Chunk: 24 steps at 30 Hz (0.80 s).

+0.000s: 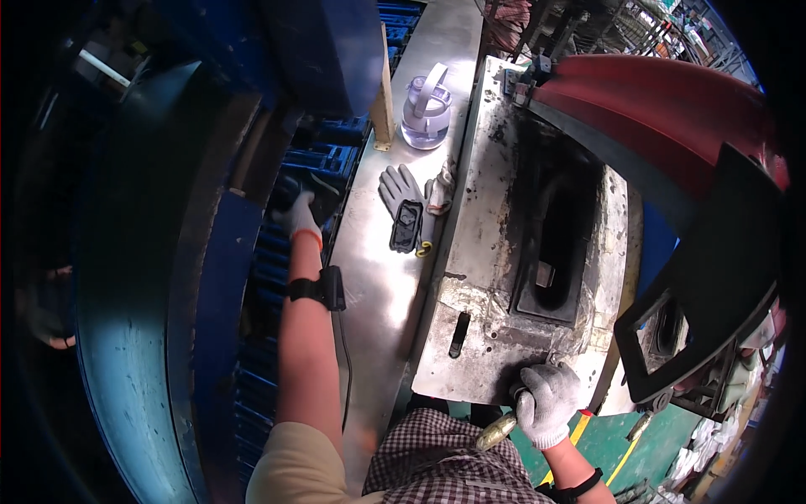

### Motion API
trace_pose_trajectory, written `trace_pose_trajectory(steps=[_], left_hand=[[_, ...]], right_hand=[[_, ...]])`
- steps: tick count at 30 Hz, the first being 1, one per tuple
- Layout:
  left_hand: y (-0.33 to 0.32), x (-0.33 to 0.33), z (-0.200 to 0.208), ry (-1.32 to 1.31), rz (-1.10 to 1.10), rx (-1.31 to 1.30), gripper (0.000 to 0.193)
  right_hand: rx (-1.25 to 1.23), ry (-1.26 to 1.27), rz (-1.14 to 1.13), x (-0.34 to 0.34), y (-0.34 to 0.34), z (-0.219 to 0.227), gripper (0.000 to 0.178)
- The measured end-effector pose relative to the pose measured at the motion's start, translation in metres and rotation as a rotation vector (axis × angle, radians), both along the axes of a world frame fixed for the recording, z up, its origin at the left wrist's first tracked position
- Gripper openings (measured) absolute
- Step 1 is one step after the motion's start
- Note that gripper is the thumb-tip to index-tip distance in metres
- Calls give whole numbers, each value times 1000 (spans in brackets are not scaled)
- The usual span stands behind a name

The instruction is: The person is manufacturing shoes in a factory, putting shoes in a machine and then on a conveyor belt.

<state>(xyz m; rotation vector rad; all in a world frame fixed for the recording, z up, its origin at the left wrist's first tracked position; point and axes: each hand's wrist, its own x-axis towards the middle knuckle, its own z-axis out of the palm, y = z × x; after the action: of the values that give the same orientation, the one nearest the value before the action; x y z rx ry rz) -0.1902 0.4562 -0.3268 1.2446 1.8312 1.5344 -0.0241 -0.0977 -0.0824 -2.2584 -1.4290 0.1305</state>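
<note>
My left hand (300, 217), in a white knit glove with an orange cuff, reaches forward over the blue rollers. Its fingers are closed at a dark, flat-looking piece (323, 191) whose kind is lost in shadow. My right hand (546, 401), also in a white glove, is wrapped round a tool with a worn yellowish handle (495, 432). That handle sticks out toward my apron, and the tool's other end is hidden by the hand. Just beyond the hand is the near edge of a stained white metal bench top (470, 370) with a black oblong fixture (550, 252) on it.
On the metal ledge (369, 281) stand a clear lilac water bottle (426, 113), a grey glove (401, 191) and a black case-like object (406, 225). Blue rollers (256, 336) run at left beside a large blue machine (327, 50). A red curved panel (663, 101) and a black plate (714, 286) overhang the right.
</note>
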Motion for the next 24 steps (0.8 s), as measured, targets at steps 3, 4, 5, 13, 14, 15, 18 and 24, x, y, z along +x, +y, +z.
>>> trace_pose_trajectory(steps=[3, 4, 5, 13, 14, 15, 18, 24], left_hand=[[-37, 1, -7, -823, -208, -618, 58], [-43, 7, 3, -751, -243, -612, 42], [-44, -1, 14, -667, -264, -585, 27], [-37, 35, 90, -1586, -563, -496, 34], [-16, 44, 93, -1519, -607, -429, 35], [9, 52, 99, -1570, -827, -409, 31], [64, 78, 100, -1471, -842, -296, 26], [-25, 82, 83, -775, -734, -323, 73]], right_hand=[[-51, 9, -71, 2, -6, -4, 26], [-51, -27, -58, 4, -11, -7, 27], [-34, -49, -28, 4, -12, -9, 27], [-74, -15, -70, 5, -14, -6, 26], [-56, -48, -37, 6, -10, 0, 25], [-39, -81, -6, 6, -5, 4, 24], [-79, 116, -117, 5, -10, 0, 25], [86, -150, 125, 10, -9, -4, 26]])
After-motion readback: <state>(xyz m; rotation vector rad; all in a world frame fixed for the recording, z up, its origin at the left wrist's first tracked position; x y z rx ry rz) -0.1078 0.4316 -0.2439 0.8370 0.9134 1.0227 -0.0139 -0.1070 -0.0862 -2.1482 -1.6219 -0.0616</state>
